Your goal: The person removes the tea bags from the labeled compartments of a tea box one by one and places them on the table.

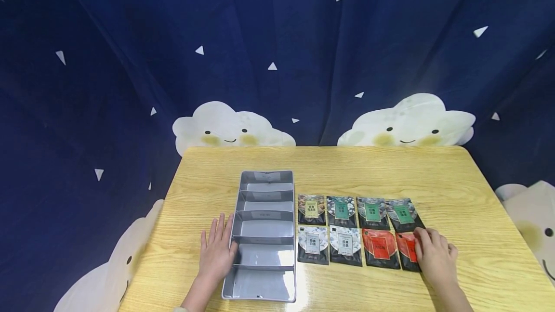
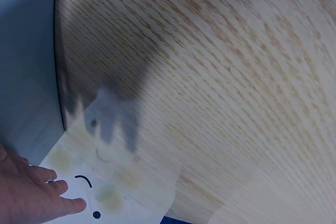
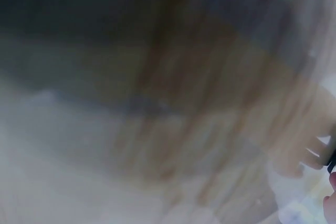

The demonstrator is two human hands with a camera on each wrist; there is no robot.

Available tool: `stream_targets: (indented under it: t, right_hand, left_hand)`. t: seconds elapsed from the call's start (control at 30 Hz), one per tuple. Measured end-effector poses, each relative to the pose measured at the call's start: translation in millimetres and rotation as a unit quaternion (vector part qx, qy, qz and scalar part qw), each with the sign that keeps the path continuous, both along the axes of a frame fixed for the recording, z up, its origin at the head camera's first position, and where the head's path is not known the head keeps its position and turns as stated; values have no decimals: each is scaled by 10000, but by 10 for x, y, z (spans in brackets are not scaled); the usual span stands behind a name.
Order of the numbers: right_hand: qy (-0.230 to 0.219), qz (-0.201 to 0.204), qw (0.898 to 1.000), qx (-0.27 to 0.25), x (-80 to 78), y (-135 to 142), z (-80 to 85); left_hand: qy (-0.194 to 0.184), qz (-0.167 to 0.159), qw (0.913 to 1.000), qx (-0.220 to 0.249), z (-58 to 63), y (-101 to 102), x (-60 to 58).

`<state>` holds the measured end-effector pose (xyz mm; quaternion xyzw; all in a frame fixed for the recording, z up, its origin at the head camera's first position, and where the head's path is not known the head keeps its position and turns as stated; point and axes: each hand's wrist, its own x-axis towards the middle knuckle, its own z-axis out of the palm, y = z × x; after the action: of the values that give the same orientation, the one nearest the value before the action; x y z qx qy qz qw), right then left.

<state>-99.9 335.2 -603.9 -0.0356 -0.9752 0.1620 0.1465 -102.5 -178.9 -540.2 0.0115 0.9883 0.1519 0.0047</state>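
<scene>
My left hand (image 1: 217, 249) lies with straight fingers along the left side of a grey divided tray (image 1: 260, 267), its thumb over the rim. In the left wrist view, the fingers (image 2: 68, 206) show beside the tray's outer wall (image 2: 26, 66). At the right end of the front row, my right hand (image 1: 437, 256) pinches the right side of a red and black tea packet (image 1: 406, 249), hiding part of it. Another red tea packet (image 1: 380, 248) lies just left of it. The right wrist view is badly blurred, with only a fingertip (image 3: 329, 208) at its edge.
Two white-labelled tea packets (image 1: 313, 244) continue the front row toward the tray. Behind lie a yellow-labelled packet (image 1: 311, 209) and three green-labelled ones (image 1: 372, 212). All rest on a wooden table (image 1: 347, 172), with a dark blue curtain (image 1: 303, 23) behind.
</scene>
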Motion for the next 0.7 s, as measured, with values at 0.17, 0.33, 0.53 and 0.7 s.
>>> stream_targets:
  t: [0.17, 0.33, 0.53, 0.7]
  right_hand:
    - [-24, -31, 10000, -16, 17, -22, 30]
    - [69, -22, 10000, 5, 5, -36, 67]
    - [181, 65, 9998, -76, -22, -41, 143]
    - [473, 218, 9986, -120, -107, -60, 311]
  left_hand:
    - [45, -14, 10000, 16, 3, 1, 2]
    - [40, -1, 10000, 40, 6, 13, -2]
    - [-30, -30, 10000, 39, 6, 19, -16]
    - [-119, -62, 9999, -31, 7, -8, -21]
